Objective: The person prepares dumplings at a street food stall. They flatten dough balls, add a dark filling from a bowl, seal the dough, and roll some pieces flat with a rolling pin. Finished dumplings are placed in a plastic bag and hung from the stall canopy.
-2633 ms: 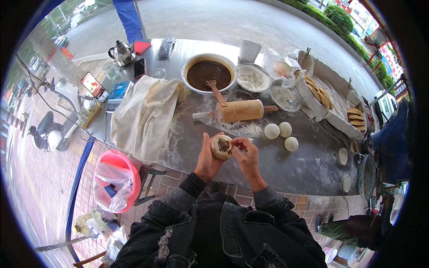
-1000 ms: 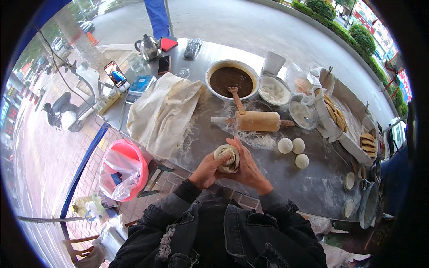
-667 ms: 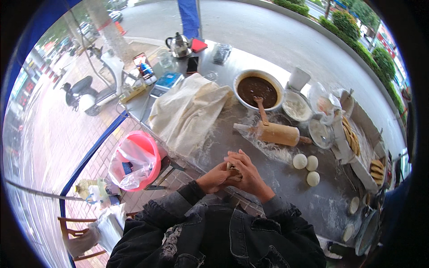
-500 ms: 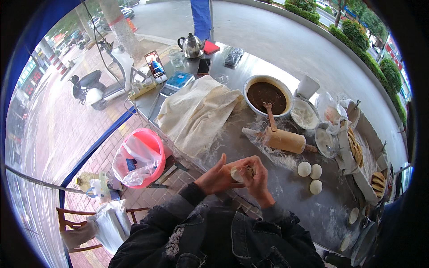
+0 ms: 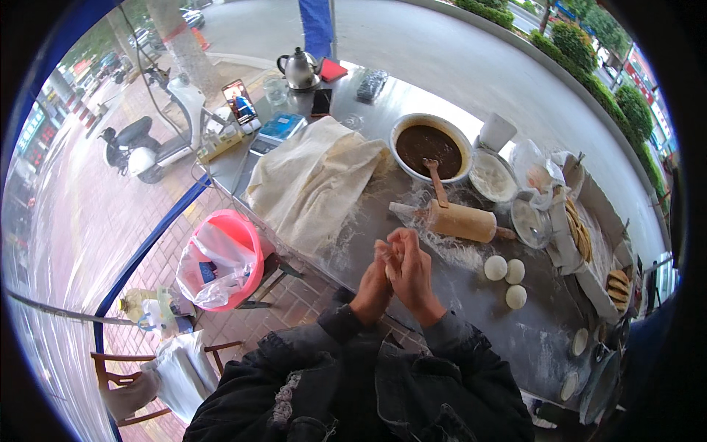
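We count two hands: one left hand (image 5: 373, 292) and one right hand (image 5: 413, 286). On one table (image 5: 508, 335) we see three balls of dough (image 5: 495, 268), one rolling pin (image 5: 462, 222), one wooden spoon (image 5: 436, 184) and three bowls (image 5: 398, 158) set close together. We also find one beige cloth (image 5: 313, 169), one kettle (image 5: 298, 71), one drinking glass (image 5: 275, 92), one scale (image 5: 281, 127) and two phones (image 5: 322, 103). Off the table, we make out one pink bucket (image 5: 255, 269), one scooter (image 5: 147, 153) and one wooden chair (image 5: 119, 358).

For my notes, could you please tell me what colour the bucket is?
The bucket is pink, best seen in the head view.
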{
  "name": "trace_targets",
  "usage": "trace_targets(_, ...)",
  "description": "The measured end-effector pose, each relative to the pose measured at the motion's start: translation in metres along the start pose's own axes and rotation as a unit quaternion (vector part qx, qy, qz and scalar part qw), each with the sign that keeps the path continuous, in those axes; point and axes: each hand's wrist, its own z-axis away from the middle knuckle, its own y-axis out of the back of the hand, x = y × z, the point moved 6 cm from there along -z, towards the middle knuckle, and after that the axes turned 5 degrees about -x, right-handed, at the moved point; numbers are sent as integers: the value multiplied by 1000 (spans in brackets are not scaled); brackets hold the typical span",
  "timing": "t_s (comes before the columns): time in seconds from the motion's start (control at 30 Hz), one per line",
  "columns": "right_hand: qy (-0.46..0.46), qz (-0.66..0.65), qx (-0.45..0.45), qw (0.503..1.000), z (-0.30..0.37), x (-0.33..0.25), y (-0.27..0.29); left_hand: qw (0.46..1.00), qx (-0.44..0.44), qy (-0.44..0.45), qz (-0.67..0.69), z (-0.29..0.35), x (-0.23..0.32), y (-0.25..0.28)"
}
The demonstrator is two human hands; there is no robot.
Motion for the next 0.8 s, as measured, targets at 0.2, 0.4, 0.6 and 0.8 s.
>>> trace_targets(0.2,165,50,36,984,7,-26,2,997,15,-63,39,8,38,-13)
trace_targets(0.4,64,-87,127,986,12,-16,14,991,-9,-19,131,15,40,-31)
trace_targets(0.6,111,52,81,989,7,-29,2,959,16,-190,-210,15,61,-22)
trace_targets(0.8,49,-43,96,993,3,-23,1,998,6,-48,35,26,47,-22)
